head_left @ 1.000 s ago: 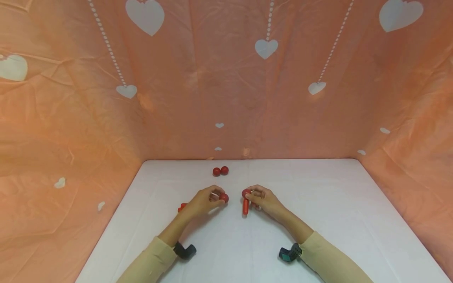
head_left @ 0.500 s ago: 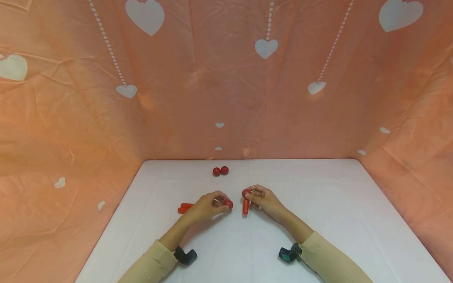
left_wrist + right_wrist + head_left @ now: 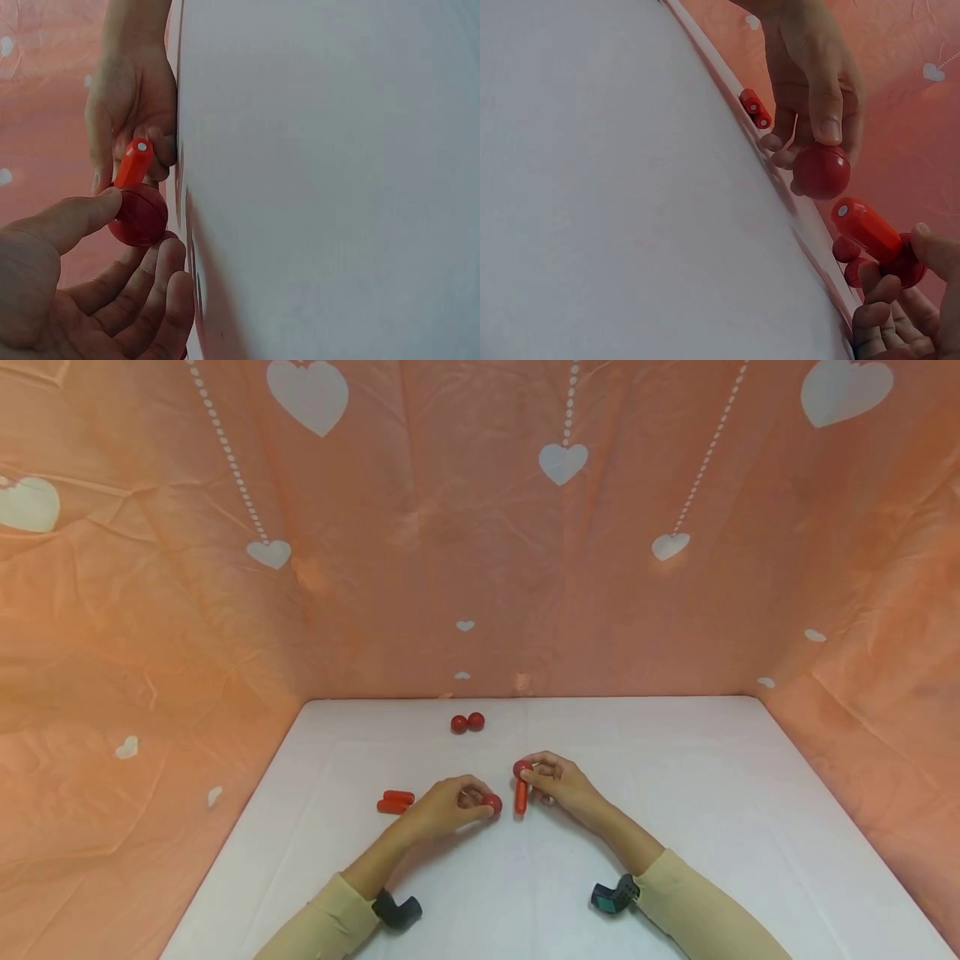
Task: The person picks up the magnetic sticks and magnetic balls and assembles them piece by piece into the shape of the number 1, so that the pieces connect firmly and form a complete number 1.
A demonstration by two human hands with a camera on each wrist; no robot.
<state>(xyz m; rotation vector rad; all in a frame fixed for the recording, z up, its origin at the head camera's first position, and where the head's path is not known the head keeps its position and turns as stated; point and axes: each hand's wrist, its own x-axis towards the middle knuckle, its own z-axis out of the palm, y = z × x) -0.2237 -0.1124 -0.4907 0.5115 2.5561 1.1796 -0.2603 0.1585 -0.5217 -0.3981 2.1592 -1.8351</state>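
In the head view my left hand (image 3: 446,807) pinches a glossy red ball (image 3: 492,805) between thumb and fingers. My right hand (image 3: 564,788) grips another red ball (image 3: 522,768), and an orange-red rod (image 3: 521,798) extends from it toward the near side. The right wrist view shows a small silvery disc on the free end of that rod (image 3: 866,227), a short gap from the left hand's ball (image 3: 822,172). From the left wrist, the left hand's ball (image 3: 141,219) overlaps the rod (image 3: 134,165) and hides the right hand's ball.
Two loose red balls (image 3: 467,722) lie side by side toward the back of the white table (image 3: 660,777). Left of my left hand are two orange-red rods (image 3: 395,802), lying together. Orange cloth (image 3: 480,568) with white hearts walls the table at the back and sides.
My left hand has moved right and toward the near side with its ball, closer to the rod's free end. Both loose rods now show more fully. The right hand stays about where it was.
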